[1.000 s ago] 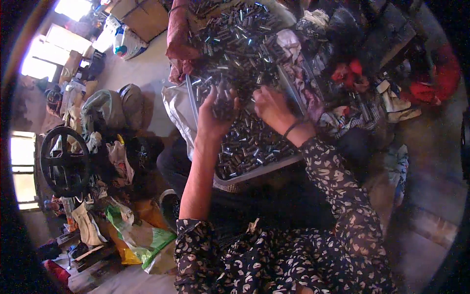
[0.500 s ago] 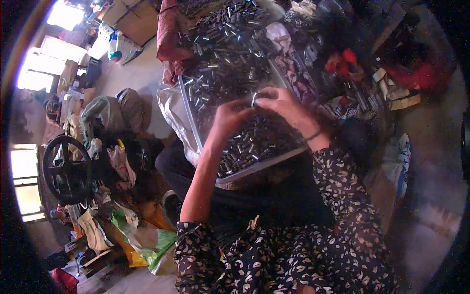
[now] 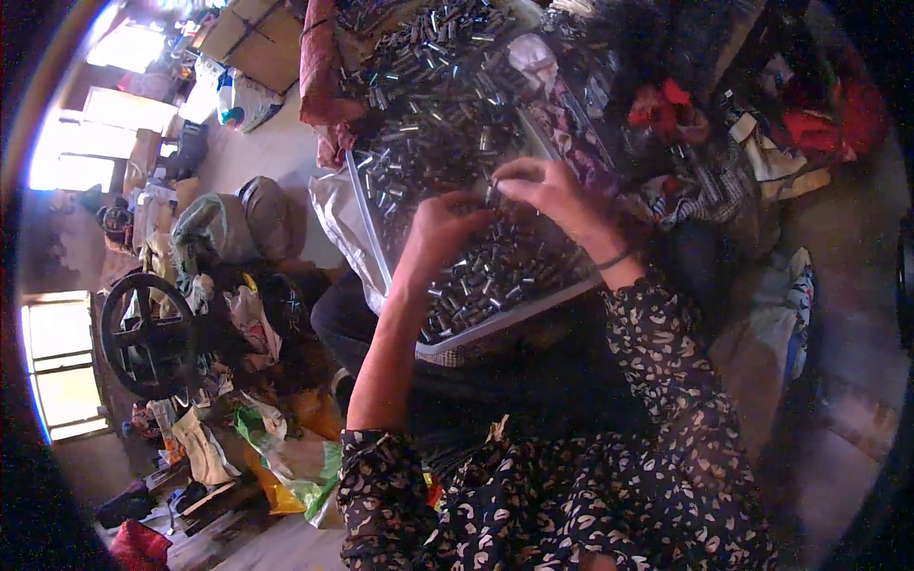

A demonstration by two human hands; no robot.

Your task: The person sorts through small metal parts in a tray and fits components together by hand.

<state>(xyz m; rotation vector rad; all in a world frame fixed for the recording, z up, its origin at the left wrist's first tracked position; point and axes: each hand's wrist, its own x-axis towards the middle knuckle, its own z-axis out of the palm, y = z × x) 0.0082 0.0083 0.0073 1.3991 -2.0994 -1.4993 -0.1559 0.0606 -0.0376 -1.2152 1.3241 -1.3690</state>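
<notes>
Between the thumb and fingers of my right hand [image 3: 550, 195] is a small shiny metal cylinder [image 3: 490, 193], held upright over the tray. My left hand [image 3: 446, 226] is close beside it, fingers curled together with their tips near the cylinder's lower end; what they hold, if anything, is too small to make out. Beneath both hands, a pale plastic tray [image 3: 514, 317] is full of loose small metal cylinders [image 3: 476, 285], lying in all directions. More of the same metal pieces [image 3: 438, 38] are heaped beyond the tray.
A pinkish-red cloth roll [image 3: 320, 71] and a white sack [image 3: 338, 224] border the tray's left side. Farther left are a dark handwheel [image 3: 148, 335] and green-and-white bags [image 3: 286, 457]. Red cloth [image 3: 666, 109] lies at the right, with a cardboard box [image 3: 252, 43] at far left.
The view has shifted slightly. Both hands stay together over the tray, with the metal cylinder still in my right fingers; the right fingertips sit slightly higher against it.
</notes>
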